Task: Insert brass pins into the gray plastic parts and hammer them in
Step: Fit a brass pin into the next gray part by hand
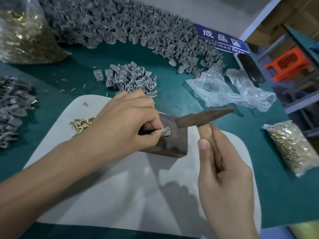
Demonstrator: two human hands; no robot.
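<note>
left hand [120, 125] pinching, right hand [222, 171] gripping

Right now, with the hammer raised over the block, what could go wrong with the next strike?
1. The left hand pinches the gray part right beside the brass pin; a stray blow from the hammer could hit the fingertips.
2. The pin looks tilted, so it may bend or skid off the dark block.

Two bare hands and forearms

The left hand [120, 121] and right hand [222, 171] wear no gloves, rings or sleeves.
</note>
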